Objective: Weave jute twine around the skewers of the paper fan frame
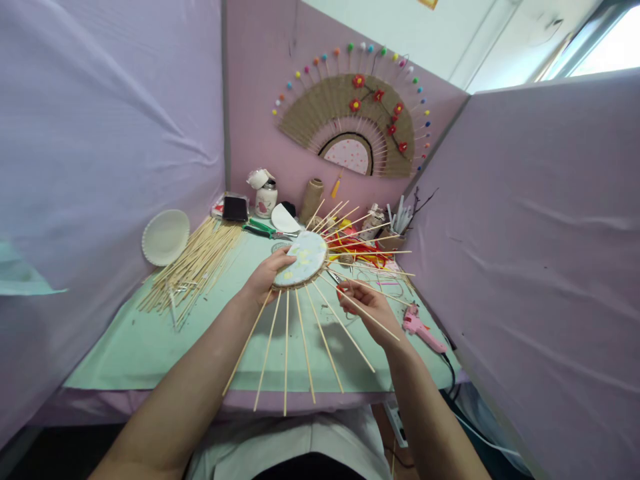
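Note:
My left hand (270,272) grips a half-round, cloth-covered piece (307,257), pale blue with yellow patches, thumb on top. Thin wooden sticks (300,320) fan out from its curved edge toward me and to the right. Close to that edge, on the right, my right hand (364,303) is closed around small red-handled scissors (334,275), with the metal blades pointing at the rim among the sticks. Its fingers partly hide the handles.
Loose sticks (193,267) lie at left beside a white bowl (166,237). Green-handled pliers (265,230), a twine spool (313,199) and red and yellow cords (357,243) are behind. A pink glue gun (423,330) lies at right. A decorated fan (360,120) hangs on the back panel.

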A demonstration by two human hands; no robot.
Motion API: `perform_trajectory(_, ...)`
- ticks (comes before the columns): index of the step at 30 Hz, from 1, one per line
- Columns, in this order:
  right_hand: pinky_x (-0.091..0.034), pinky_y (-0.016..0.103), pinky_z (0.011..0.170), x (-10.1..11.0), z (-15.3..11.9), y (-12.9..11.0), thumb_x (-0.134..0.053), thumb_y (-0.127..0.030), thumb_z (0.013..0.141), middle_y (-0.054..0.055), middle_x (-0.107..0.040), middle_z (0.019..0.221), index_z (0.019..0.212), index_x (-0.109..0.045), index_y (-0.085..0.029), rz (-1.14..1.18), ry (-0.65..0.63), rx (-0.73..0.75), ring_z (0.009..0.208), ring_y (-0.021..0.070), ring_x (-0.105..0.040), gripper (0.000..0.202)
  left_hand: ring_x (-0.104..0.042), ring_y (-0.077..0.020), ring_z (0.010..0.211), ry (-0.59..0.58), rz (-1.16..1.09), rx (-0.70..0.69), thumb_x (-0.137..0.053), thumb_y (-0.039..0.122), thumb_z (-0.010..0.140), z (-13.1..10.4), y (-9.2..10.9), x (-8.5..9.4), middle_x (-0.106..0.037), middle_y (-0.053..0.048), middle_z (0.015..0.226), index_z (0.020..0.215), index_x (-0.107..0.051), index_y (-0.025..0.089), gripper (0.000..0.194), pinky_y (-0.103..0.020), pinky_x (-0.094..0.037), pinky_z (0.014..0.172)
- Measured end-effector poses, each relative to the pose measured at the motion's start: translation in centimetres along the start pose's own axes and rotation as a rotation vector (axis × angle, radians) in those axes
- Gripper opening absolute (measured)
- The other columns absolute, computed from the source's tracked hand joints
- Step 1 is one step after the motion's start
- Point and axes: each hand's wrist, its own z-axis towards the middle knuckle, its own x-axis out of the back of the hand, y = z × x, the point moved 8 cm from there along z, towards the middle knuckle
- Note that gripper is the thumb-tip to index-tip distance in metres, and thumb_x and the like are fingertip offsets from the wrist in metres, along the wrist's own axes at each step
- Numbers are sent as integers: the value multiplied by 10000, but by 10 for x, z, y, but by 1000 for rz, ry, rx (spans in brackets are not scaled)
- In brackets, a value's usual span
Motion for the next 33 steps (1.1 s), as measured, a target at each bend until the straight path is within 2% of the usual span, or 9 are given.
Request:
perform_trajectory(5, -482, 276, 657, 22, -11, 3, -757, -361, 692, 14, -614, 808, 1048, -629, -215, -63, -51, -19, 740, 152, -585, 406, -685, -155, 661, -8, -6, 0, -602, 86, 724, 0, 2, 0, -726, -85, 911, 1116, -600, 119, 393, -215, -538, 560)
perform_trajectory(9, -479, 286, 674, 41, -21, 4, -737, -374, 719, 27, -638, 821, 891, -670, -202, -189, -92, -56, 747, 161, -586, 252, -682, -153, 648, -3, -8, -3, -593, 77, 731, 0, 2, 0, -727, -87, 892, 1114, -598, 114, 385, -212, -532, 547)
perform_trajectory(12, -475, 291, 657, 62, -21, 1, -704, -400, 752, 22, -628, 738, 791, -672, -205, -203, 30, -28, 686, 155, -567, 202, -679, -153, 639, 2, -2, -1, -595, 77, 729, 0, 2, 1, -727, -85, 884, 1113, -598, 117, 386, -212, -529, 545)
perform_trajectory(16, -465, 263, 580, 84, -21, -12, -749, -397, 697, -16, -569, 632, 783, -662, -219, 27, 265, 35, 589, 123, -537, 216, -661, -137, 595, 19, 25, -4, -592, 76, 734, -1, 2, 1, -726, -76, 844, 1104, -597, 117, 372, -199, -513, 524)
perform_trajectory(19, -412, 227, 483, 83, -25, -27, -765, -388, 675, -39, -509, 567, 780, -665, -209, 109, 290, 48, 500, 88, -464, 231, -658, -137, 590, 37, 45, -5, -593, 75, 730, -2, 4, 1, -723, -72, 829, 1111, -592, 117, 384, -203, -516, 530)
perform_trajectory(24, -315, 209, 397, 82, -38, -39, -747, -409, 701, -24, -523, 591, 847, -691, -180, -11, 283, 34, 462, 69, -395, 277, -673, -150, 633, 31, 67, -25, -616, 87, 710, -1, 4, 1, -717, -85, 864, 1131, -587, 110, 422, -210, -526, 548)
perform_trajectory(29, -384, 239, 474, 87, -49, -51, -708, -417, 741, 24, -622, 695, 835, -705, -194, -232, 344, 132, 554, 112, -489, 242, -681, -163, 670, 29, 75, -38, -640, 94, 686, 1, 3, 2, -716, -91, 891, 1125, -588, 108, 442, -223, -538, 582)
perform_trajectory(33, -430, 260, 581, 75, -59, -77, -670, -354, 793, 31, -641, 754, 808, -706, -217, -432, 329, 303, 672, 147, -556, 143, -677, -162, 663, 33, 86, -38, -637, 98, 689, 1, 2, 3, -718, -88, 888, 1122, -586, 112, 436, -226, -532, 569)
